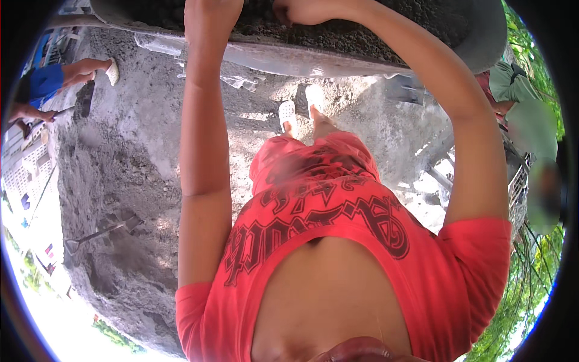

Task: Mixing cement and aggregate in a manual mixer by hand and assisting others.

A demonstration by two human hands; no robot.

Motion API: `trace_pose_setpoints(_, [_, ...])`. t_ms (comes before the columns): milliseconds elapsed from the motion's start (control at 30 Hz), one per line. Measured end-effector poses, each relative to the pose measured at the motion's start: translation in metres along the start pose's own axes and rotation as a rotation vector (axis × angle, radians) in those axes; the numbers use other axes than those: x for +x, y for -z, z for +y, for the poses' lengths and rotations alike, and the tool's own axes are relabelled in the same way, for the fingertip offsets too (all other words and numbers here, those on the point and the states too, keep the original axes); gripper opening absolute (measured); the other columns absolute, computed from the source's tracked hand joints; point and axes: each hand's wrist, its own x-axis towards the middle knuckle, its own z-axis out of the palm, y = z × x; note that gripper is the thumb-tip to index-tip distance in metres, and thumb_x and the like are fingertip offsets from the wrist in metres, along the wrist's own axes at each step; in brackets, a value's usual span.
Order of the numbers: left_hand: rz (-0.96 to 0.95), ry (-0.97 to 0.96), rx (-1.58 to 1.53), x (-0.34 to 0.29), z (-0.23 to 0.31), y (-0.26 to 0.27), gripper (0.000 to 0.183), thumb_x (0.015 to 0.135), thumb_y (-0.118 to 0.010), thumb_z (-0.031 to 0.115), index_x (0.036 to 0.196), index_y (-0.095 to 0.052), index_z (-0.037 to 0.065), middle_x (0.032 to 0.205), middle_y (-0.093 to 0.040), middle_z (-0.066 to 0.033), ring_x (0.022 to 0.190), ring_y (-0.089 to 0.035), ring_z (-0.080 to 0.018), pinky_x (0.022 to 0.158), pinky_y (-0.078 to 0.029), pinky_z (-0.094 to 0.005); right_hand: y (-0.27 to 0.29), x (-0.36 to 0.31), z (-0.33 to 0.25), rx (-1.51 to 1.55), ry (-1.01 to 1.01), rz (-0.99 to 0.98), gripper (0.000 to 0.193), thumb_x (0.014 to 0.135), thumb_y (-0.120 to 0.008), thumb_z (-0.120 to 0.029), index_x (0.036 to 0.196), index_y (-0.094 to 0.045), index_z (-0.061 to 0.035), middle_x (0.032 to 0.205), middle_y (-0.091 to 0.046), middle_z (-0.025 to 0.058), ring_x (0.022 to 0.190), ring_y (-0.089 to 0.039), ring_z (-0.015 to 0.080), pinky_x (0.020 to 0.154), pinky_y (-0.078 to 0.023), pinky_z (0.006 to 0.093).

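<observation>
A wide grey metal trough (307,57) spans the top of the view, holding a dark, wet, grainy mix (374,33) that resembles mortar or concrete. My left hand (212,15) is over its near rim at the upper edge, where the picture cuts off the fingers. Further right, above the mix, is my right hand (310,11), bent in at the wrist toward the left one. Its fingers look curled in, and I cannot make out what they hold, if anything.
A shovel (108,232) lies on the rough grey ground (145,114) at left. Beyond it, a person in blue shorts (47,83) holds a long-handled tool (85,99). At far right, a person in green clothing (512,84) is near loose debris and plants.
</observation>
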Motion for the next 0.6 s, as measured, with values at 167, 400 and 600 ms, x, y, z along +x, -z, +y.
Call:
trace_pose_setpoints(167, [-0.004,-0.167,0.104,-0.008,-0.014,0.006,0.028,0.088,-0.056,0.024,0.087,-0.068,-0.001,0.078,-0.064,-0.0248,0.079,-0.066,-0.0409,0.069,-0.050,-0.0449,0.023,-0.131,-0.080,0.368,-0.422,0.312,0.038,0.100,-0.053,-0.034,0.114,-0.064,-0.0011,0.110,-0.066,0.0164,0.098,-0.062,0.0341,0.085,-0.048,0.0436])
trace_pose_setpoints(400, [-0.278,-0.156,0.267,-0.017,-0.001,0.007,0.031,0.088,-0.053,0.029,0.086,-0.070,0.003,0.091,-0.068,-0.0202,0.088,-0.065,-0.0377,0.076,-0.050,-0.0479,-0.028,-0.175,-0.075,0.328,-0.680,0.459,0.057,0.101,-0.049,-0.047,0.104,-0.065,0.0075,0.086,-0.065,0.0222,0.083,-0.064,0.0315,0.076,-0.046,0.0446])
trace_pose_setpoints(600, [-0.235,-0.296,0.341,0.000,-0.024,0.003,0.033,0.086,-0.053,0.032,0.086,-0.070,0.003,0.086,-0.068,-0.0206,0.082,-0.066,-0.0381,0.076,-0.050,-0.0487,-0.031,-0.166,-0.080,0.492,-0.724,0.627,0.049,0.097,-0.057,-0.042,0.100,-0.069,0.0048,0.081,-0.066,0.0179,0.071,-0.064,0.0279,0.063,-0.048,0.0438])
